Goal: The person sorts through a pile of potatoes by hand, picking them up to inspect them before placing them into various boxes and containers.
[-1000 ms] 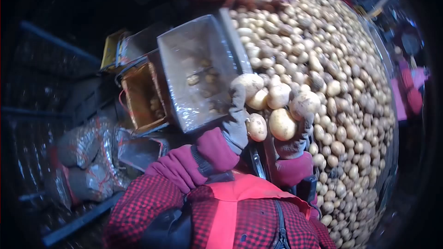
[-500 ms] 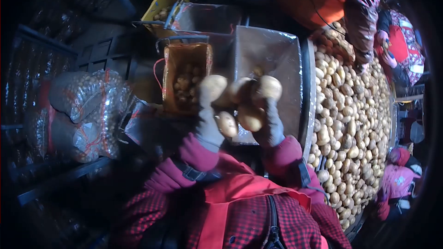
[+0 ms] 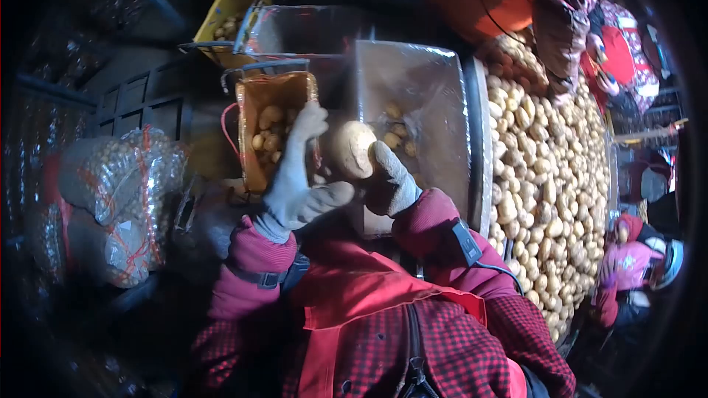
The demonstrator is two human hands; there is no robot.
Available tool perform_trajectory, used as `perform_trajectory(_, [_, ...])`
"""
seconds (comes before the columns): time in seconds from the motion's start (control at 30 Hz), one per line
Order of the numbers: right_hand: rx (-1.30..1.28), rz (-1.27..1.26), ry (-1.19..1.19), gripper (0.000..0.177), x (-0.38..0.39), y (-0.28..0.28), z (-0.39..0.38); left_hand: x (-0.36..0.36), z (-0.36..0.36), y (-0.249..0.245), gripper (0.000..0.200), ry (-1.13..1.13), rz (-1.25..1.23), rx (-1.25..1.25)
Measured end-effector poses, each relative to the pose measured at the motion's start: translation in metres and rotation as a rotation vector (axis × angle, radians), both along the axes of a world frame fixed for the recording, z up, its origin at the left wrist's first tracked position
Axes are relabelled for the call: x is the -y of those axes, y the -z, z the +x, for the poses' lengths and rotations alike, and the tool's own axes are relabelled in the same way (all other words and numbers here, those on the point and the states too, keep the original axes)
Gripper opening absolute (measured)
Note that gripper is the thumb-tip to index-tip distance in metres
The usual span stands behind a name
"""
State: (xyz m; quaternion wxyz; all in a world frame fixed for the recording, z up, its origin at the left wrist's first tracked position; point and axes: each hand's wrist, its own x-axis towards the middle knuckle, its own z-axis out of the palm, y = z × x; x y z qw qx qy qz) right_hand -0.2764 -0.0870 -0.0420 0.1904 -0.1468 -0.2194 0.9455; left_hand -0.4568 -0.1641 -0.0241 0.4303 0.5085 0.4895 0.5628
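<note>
My left hand [image 3: 299, 184], in a grey glove, is open with fingers apart and nothing in it. It is beside the near right rim of an orange-brown basket [image 3: 251, 162] with several potatoes inside. My right hand [image 3: 394, 183], gloved too, holds one large pale potato [image 3: 354, 149] at its fingertips, between the two hands. Beyond it is a plastic-lined box [image 3: 435, 92], where several potatoes [image 3: 398, 133] lie. Part of the right hand's grip is hidden behind the potato.
A big heap of potatoes [image 3: 546, 191] fills the sorting table at right, behind a metal edge [image 3: 479, 147]. Full bags [image 3: 125, 184] stand at left. A yellow crate [image 3: 240, 7] is at the back. Other people [image 3: 627, 265] are along the right side.
Several potatoes that were in and around my hands are gone from there, and more now lie in the lined box. My left hand has opened; one potato stays at my right hand.
</note>
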Motion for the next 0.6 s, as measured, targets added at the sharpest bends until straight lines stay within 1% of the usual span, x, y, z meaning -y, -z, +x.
perform_trajectory(0.03, [-0.016, -0.061, 0.03, 0.089, 0.012, -0.002, 0.01, -0.008, 0.011, -0.004, 0.127, 0.083, 0.018, -0.025])
perform_trajectory(0.1, [0.019, -0.138, 0.122, 0.087, 0.028, -0.014, 0.024, -0.018, 0.033, -0.017, 0.12, 0.252, -0.024, -0.107])
perform_trajectory(0.13, [0.044, -0.183, 0.161, 0.086, 0.034, -0.017, 0.034, -0.016, 0.044, -0.021, 0.109, 0.273, -0.156, 0.053])
perform_trajectory(0.17, [0.042, -0.198, 0.144, 0.083, 0.037, -0.011, 0.047, -0.015, 0.056, -0.025, 0.097, 0.271, -0.287, 0.216])
perform_trajectory(0.2, [0.038, -0.214, 0.127, 0.08, 0.039, -0.001, 0.059, -0.015, 0.064, -0.026, 0.091, 0.269, -0.296, 0.173])
perform_trajectory(0.23, [0.058, -0.206, 0.141, 0.08, 0.042, -0.003, 0.066, -0.016, 0.072, -0.027, 0.085, 0.266, -0.3, 0.126])
perform_trajectory(0.33, [0.174, -0.15, 0.24, 0.082, 0.058, -0.022, 0.08, -0.02, 0.091, -0.025, 0.064, 0.233, -0.404, 0.274])
perform_trajectory(0.37, [0.132, -0.187, 0.255, 0.082, 0.063, -0.022, 0.083, -0.022, 0.096, -0.023, 0.058, 0.212, -0.438, 0.322])
perform_trajectory(0.4, [0.089, -0.223, 0.266, 0.082, 0.068, -0.022, 0.085, -0.024, 0.093, -0.015, 0.058, 0.226, -0.469, 0.203])
perform_trajectory(0.43, [0.046, -0.257, 0.273, 0.083, 0.072, -0.021, 0.088, -0.021, 0.098, -0.012, 0.059, 0.235, -0.442, 0.215])
perform_trajectory(0.47, [0.008, -0.217, 0.262, 0.082, 0.073, -0.011, 0.091, -0.019, 0.101, -0.011, 0.06, 0.241, -0.412, 0.227])
perform_trajectory(0.5, [0.027, -0.199, 0.274, 0.082, 0.075, -0.008, 0.094, -0.016, 0.102, -0.012, 0.058, 0.25, -0.453, 0.268])
perform_trajectory(0.53, [0.044, -0.183, 0.274, 0.082, 0.076, -0.005, 0.096, -0.009, 0.102, -0.014, 0.059, 0.275, -0.556, 0.375])
perform_trajectory(0.6, [0.069, -0.204, 0.169, 0.085, 0.083, 0.001, 0.097, 0.009, 0.103, -0.014, 0.067, 0.285, -0.706, 0.537])
